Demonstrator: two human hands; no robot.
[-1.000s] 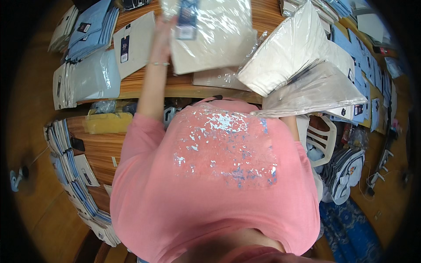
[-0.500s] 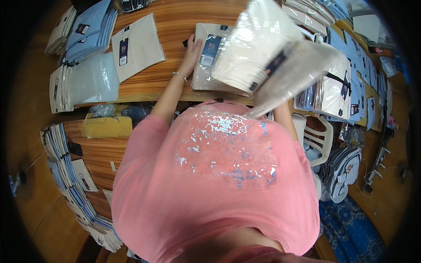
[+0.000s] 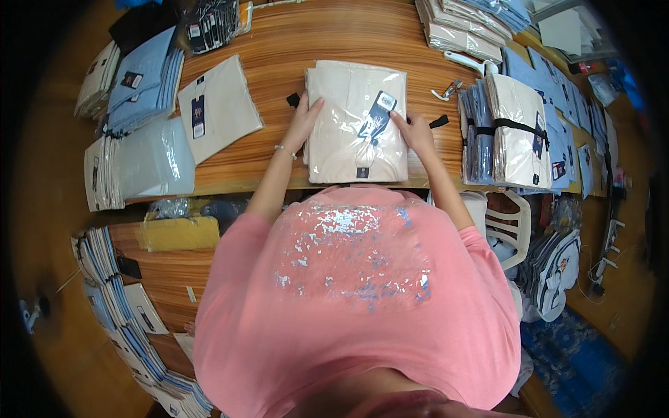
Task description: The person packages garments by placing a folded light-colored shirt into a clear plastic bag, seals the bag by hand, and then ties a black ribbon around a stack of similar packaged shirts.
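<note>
A stack of folded beige garments in clear plastic bags (image 3: 341, 129) lies in front of me at the table's near edge. On the top bag sits a dark blue hang tag (image 3: 377, 115) with a white label. My left hand (image 3: 304, 124) grips the stack's left side, thumb over the top. From the right, my right hand (image 3: 416, 134) holds the other edge, its thumb beside the tag. Black strap ends stick out at both sides, one left strap end (image 3: 293, 100) and one right strap end (image 3: 439, 122); whatever lies between them is hidden under the stack.
On the wooden table (image 3: 306, 35), a single bagged beige garment (image 3: 221, 108) lies left, beside blue bagged garments (image 3: 148, 83). At right stands a strapped bundle (image 3: 512, 132), with a white-handled tool (image 3: 465, 63) behind it. A white plastic chair (image 3: 512, 223) stands below right.
The bagged garments that were swinging in the air at right now lie squared on the stack. My right hand has come into sight at its right edge; my left hand stays at the left side.
</note>
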